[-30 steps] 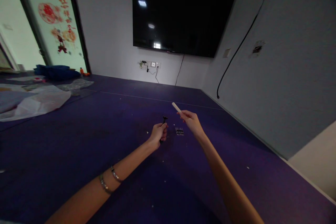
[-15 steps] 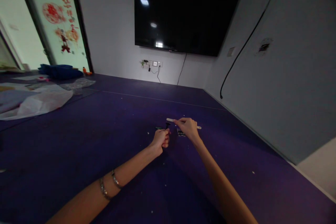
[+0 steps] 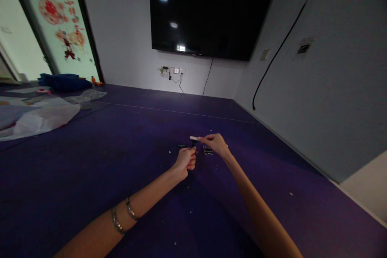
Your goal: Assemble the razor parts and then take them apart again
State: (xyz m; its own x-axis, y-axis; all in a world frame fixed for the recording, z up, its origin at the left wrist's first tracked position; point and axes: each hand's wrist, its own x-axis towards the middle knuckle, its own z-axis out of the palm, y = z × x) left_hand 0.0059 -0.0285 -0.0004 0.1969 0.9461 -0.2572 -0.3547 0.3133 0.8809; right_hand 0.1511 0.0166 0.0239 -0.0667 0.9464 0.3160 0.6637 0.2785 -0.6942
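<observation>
My left hand [image 3: 185,159] is closed around the handle of a small black T-shaped razor [image 3: 193,142], its head pointing up and away from me. My right hand [image 3: 215,144] pinches a slim white toothbrush [image 3: 194,138] between thumb and fingers. The brush's front end lies over the razor's head and seems to touch it. Bristles are too small to make out, and most of the brush's handle is hidden behind the hand. On the purple floor [image 3: 121,185], a small dark packet with pale markings [image 3: 208,150] lies below my right hand. A flat dark-green piece [image 3: 181,145] lies just beyond my left hand.
White plastic sheeting [image 3: 45,117] and a dark blue cloth bundle [image 3: 65,82] lie at the left. A large television [image 3: 211,12] hangs on the far wall above sockets [image 3: 175,71]. A black cable [image 3: 278,52] dangles along the right wall. Small white scraps dot the floor.
The toothbrush's front end has come onto the razor's head, and its tail end is now mostly hidden by my right hand. The view has shifted slightly.
</observation>
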